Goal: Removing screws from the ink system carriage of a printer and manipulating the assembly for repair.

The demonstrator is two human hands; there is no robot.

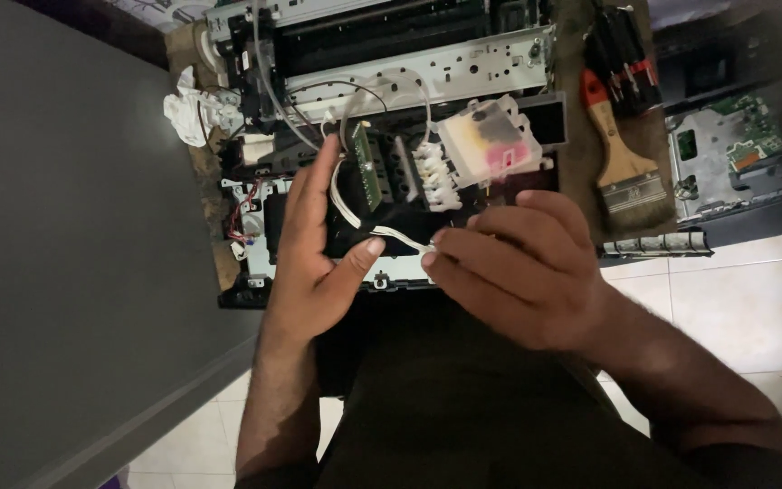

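Left hand (pixel 319 263): fingers open, resting against the printer carriage (pixel 391 181).
Right hand (pixel 518 267): fingers pinching the white ribbon cable (pixel 402 240).

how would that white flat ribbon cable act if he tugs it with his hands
The white ribbon cable is probably floppy: it curves in a loop beside the green circuit board. It looks thin and light, so the right hand pinching its end likely moves it with little effort. Being so thin, it may crease or tear if pulled hard.

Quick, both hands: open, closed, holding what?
Left hand: open, thumb touching the thin white flat ribbon cable.
Right hand: fingertips pinched on that cable's end.
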